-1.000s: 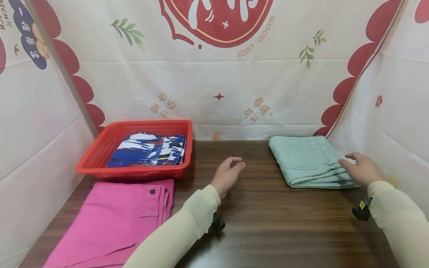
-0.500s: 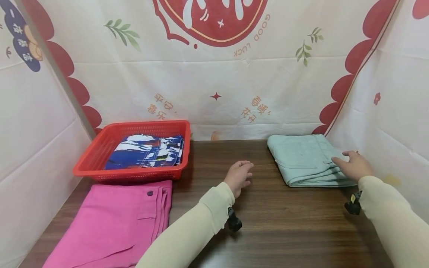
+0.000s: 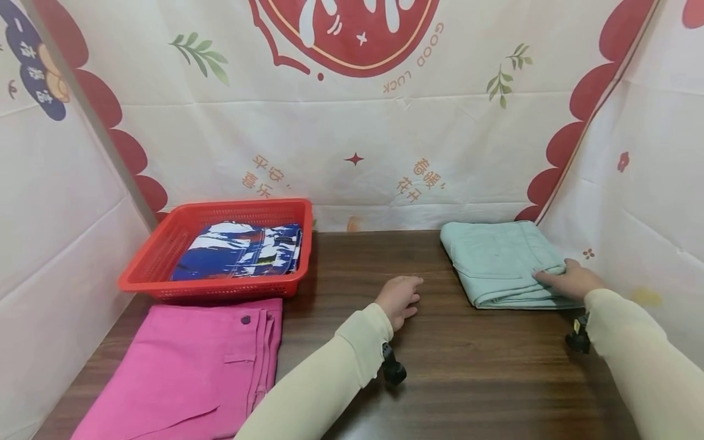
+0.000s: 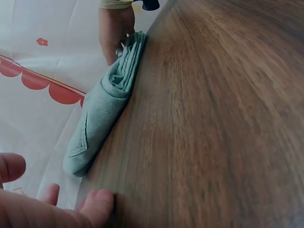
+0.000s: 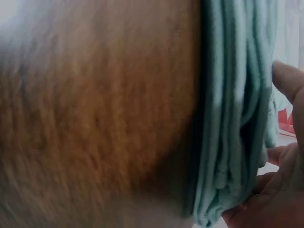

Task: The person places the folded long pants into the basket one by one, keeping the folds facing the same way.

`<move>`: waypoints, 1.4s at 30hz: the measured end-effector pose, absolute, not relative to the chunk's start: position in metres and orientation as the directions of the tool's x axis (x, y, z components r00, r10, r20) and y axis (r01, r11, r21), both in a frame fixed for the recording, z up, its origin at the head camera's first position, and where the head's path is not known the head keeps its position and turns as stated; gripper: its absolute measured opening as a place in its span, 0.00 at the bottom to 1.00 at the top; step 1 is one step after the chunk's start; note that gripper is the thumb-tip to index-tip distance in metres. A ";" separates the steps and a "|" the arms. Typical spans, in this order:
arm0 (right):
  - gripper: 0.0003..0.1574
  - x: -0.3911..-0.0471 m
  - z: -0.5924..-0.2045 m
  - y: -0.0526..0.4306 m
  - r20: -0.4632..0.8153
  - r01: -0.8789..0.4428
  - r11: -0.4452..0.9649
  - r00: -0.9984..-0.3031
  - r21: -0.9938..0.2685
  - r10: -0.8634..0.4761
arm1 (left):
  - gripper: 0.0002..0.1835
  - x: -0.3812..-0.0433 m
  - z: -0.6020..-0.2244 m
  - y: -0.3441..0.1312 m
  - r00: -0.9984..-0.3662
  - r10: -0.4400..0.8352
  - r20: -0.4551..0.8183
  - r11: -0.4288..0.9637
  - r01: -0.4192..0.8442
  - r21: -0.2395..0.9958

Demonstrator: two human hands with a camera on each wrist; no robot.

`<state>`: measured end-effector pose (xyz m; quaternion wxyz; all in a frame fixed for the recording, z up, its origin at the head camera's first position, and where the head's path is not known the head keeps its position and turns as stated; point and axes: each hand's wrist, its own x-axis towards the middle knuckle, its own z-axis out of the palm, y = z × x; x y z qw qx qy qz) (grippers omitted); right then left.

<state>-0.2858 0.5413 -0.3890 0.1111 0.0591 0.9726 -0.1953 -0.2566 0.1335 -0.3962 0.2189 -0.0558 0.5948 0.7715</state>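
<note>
Right fingers (image 5: 290, 88) apparently pinch folded mint trousers (image 3: 492, 253); left fingers (image 4: 99, 205) loosely spread.

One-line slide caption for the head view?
Right hand gripping a folded mint-green garment, left hand extended nearby, folded pink garment and red basket on the left.

The pink garment (image 3: 181, 360) runs off below my view — the right hand (image 3: 576, 282) is part hidden by the mint garment (image 5: 235, 104).

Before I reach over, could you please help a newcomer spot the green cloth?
On the brown table, look far right, by the right hand. The folded cloth there is pale green, unlike the pink cloth or the patterned cloth in the red basket.
</note>
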 end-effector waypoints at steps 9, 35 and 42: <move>0.70 -0.283 -0.392 0.540 -0.240 0.128 0.937 -0.970 -0.327 0.049 | 0.24 -0.256 -0.392 0.139 -0.894 0.208 -0.396 -0.163 -0.431 0.888; 0.66 -0.272 -0.383 0.501 -0.201 0.005 0.972 -0.979 -0.234 -0.044 | 0.24 -0.261 -0.391 0.143 -0.907 0.235 -0.351 -0.104 -0.382 0.918; 0.69 -0.273 -0.381 0.492 -0.291 -0.013 0.974 -0.953 -0.224 -0.080 | 0.25 -0.264 -0.394 0.142 -0.893 0.262 -0.366 -0.152 -0.413 0.898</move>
